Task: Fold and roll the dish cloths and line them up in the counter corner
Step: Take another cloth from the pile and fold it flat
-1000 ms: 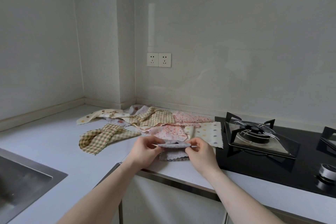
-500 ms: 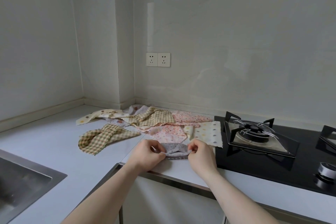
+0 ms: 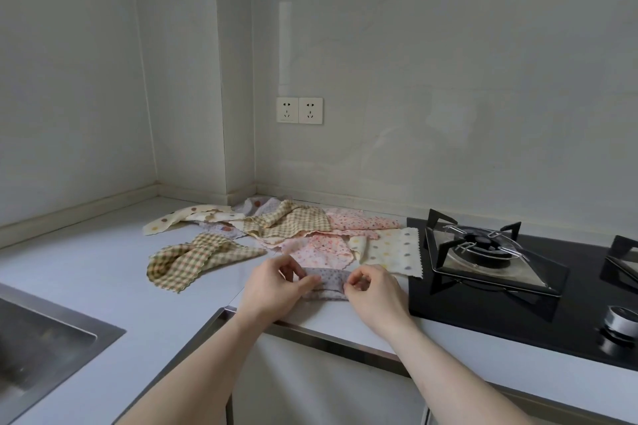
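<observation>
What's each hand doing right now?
Left hand: fingers pinching the grey dotted cloth.
Right hand: fingers pinching the same cloth's other end.

The ends of the grey dotted cloth (image 3: pixel 328 281) vanish under the curled fingers of the left hand (image 3: pixel 276 285) and the right hand (image 3: pixel 371 290), so how far it is rolled cannot be told. Beyond the grip, the heaped cloths (image 3: pixel 293 224) overlap and hide each other's outlines. Right of the grip, the second burner (image 3: pixel 621 259) and the knob (image 3: pixel 623 321) are cut by the frame edge; left, the sink (image 3: pixel 41 348) is too, its basin blurred.
</observation>
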